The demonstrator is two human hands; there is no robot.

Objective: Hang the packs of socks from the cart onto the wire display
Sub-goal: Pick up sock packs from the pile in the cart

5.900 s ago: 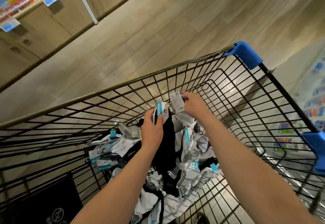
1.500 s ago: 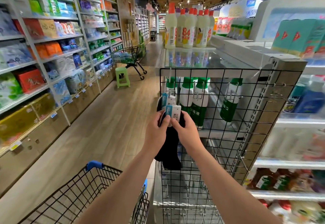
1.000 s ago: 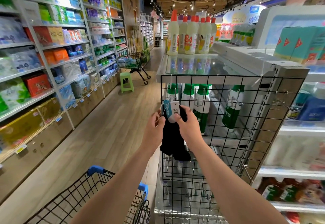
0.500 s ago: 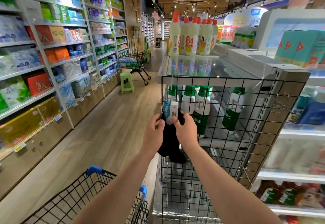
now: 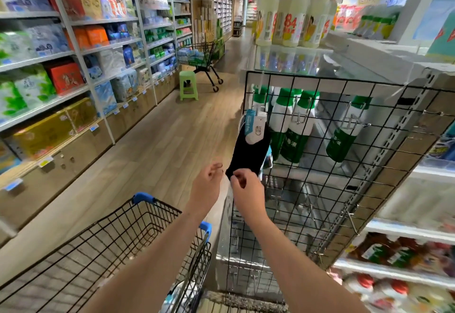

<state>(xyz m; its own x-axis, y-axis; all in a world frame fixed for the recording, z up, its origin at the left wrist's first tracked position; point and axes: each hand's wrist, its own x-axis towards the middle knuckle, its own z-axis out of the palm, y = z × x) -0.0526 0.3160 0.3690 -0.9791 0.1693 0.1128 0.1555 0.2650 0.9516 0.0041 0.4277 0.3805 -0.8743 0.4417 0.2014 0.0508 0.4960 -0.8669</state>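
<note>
Well, the pack of black socks (image 5: 248, 151) hangs by its card on a hook at the wire display's (image 5: 364, 140) left edge, facing the aisle. My left hand (image 5: 208, 187) is loosely curled and empty. My right hand (image 5: 247, 189) curls at the toe, perhaps to steady it; whether it pinches, I cannot tell.

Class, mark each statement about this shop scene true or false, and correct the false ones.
1. The black sock pack hangs on the wire display. True.
2. The left hand grips the cart. False: it hovers above the cart, holding nothing.
3. A green stool stands in the aisle. True.
4. The bottles behind the wire display have red caps. False: those bottles have green caps.
</note>
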